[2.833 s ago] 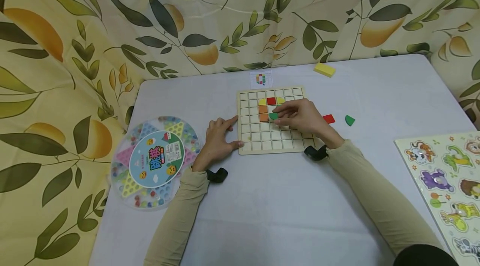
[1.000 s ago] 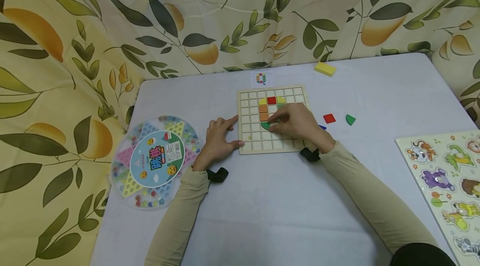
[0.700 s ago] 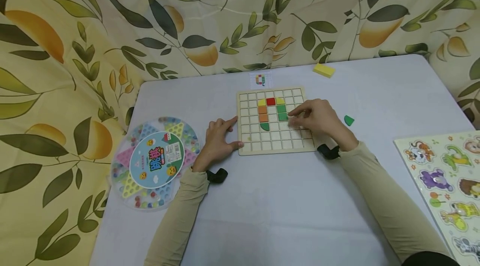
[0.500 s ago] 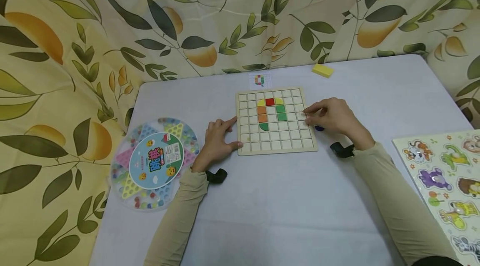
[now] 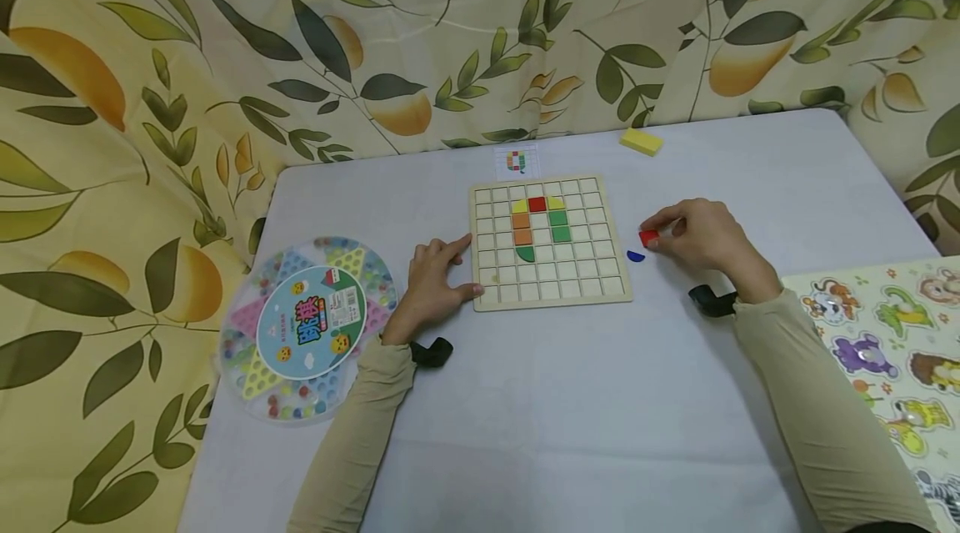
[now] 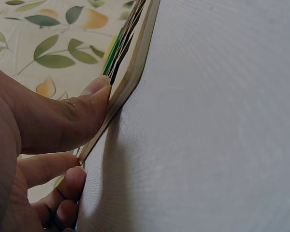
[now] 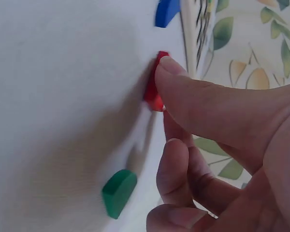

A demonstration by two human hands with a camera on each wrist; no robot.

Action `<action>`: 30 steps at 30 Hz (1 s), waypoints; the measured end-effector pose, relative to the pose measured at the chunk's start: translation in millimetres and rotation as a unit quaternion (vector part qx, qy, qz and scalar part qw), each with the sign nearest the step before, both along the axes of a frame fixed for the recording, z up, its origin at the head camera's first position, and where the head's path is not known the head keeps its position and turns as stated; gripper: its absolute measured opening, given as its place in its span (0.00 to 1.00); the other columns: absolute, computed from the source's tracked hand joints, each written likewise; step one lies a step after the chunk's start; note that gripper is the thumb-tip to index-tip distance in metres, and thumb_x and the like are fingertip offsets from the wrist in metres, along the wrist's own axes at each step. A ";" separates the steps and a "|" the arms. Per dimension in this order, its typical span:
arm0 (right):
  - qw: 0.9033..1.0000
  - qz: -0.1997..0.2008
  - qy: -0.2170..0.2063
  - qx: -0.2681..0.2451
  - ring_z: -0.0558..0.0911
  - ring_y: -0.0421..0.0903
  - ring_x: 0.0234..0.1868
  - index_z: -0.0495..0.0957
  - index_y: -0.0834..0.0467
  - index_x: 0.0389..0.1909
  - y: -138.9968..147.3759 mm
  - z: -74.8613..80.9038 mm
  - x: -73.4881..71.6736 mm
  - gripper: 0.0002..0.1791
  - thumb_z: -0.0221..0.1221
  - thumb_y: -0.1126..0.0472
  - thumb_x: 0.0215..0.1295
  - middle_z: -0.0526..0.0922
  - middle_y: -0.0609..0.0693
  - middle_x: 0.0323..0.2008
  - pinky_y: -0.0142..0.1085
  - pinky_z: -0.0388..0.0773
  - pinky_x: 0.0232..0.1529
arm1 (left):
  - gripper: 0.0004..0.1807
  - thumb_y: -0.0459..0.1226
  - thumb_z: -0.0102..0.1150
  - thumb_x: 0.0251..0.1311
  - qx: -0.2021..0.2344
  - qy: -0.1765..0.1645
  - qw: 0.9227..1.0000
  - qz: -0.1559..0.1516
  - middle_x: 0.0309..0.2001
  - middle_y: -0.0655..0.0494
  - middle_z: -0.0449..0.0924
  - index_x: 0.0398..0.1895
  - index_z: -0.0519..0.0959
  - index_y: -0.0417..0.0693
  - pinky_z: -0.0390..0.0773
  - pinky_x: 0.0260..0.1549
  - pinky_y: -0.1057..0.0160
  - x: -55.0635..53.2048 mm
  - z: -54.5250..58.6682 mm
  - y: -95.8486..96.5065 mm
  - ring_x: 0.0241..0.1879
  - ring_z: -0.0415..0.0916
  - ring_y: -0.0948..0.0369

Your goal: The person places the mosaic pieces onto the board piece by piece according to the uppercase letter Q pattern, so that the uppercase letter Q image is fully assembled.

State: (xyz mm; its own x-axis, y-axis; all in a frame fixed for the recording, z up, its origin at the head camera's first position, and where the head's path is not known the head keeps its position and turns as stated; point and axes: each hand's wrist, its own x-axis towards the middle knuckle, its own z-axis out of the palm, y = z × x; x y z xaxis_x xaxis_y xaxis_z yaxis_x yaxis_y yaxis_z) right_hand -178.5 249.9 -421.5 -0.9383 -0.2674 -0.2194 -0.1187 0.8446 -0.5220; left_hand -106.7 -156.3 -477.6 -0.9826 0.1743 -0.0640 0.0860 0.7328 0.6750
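Observation:
My right hand [image 5: 701, 234] pinches a red square tile [image 5: 648, 239] between thumb and finger, to the right of the wooden grid board [image 5: 592, 287]. In the right wrist view the red tile stands tilted under the thumb tip. A blue rounded piece [image 5: 636, 256] lies between that hand and the board; a green quarter-round piece [image 7: 119, 192] lies nearby on the cloth. With thumb and forefinger stretched out, my left hand [image 5: 435, 287] touches the board's left edge. On the board, yellow, red, orange [image 5: 522, 228] and green [image 5: 559, 226] pieces form an arch, with a green quarter-round [image 5: 525, 254] under the orange column.
A small pattern card [image 5: 516, 161] lies behind the board, and a yellow block [image 5: 641, 142] at the back of the table. A round Chinese checkers set [image 5: 307, 324] sits left, an animal puzzle board [image 5: 892, 283] right, partly under the right forearm.
My right hand has set the green quarter-round under the orange squares, left the board rightward and taken hold of the red tile. My left hand stays at the board's edge.

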 end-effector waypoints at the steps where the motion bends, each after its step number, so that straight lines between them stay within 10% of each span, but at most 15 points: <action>1: 1.000 0.002 0.002 -0.001 0.76 0.53 0.41 0.89 0.59 0.53 0.8 -1.1 0.0 0.16 0.71 0.59 0.65 0.88 0.60 0.44 0.41 0.69 0.35 | 0.47 0.42 0.78 0.57 0.000 0.000 1.000 0.000 0.46 0.50 0.72 0.81 0.68 0.52 0.59 0.53 0.52 -0.2 -0.3 -0.1 0.47 0.58 0.52; 8: 1.000 -0.002 0.022 -0.007 0.73 0.50 0.36 0.90 0.60 0.48 3.3 -5.6 -0.3 0.15 0.74 0.60 0.62 0.85 0.54 0.33 0.39 0.67 0.33 | 0.47 0.43 0.78 0.57 -0.001 0.002 1.000 -0.001 0.46 0.51 0.71 0.81 0.68 0.52 0.59 0.52 0.53 -1.0 -1.7 -0.2 0.47 0.58 0.52; 30: 0.994 0.008 -0.007 -0.110 0.84 0.50 0.43 0.84 0.55 0.55 -21.4 -6.6 4.2 0.13 0.66 0.60 0.73 0.88 0.57 0.44 0.36 0.75 0.44 | 0.47 0.43 0.78 0.57 0.000 0.002 1.000 -0.002 0.46 0.49 0.72 0.80 0.68 0.51 0.60 0.52 0.53 0.5 1.7 -0.1 0.46 0.59 0.53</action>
State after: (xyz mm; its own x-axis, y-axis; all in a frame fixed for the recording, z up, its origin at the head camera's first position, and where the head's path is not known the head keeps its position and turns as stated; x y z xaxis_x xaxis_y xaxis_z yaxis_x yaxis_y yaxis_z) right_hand -174.3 228.5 -428.1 -0.9305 -0.3259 -0.1673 -0.1232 0.7083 -0.6951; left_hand -106.2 -156.4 -475.9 -0.9821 0.1787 -0.0591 0.0926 0.7321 0.6749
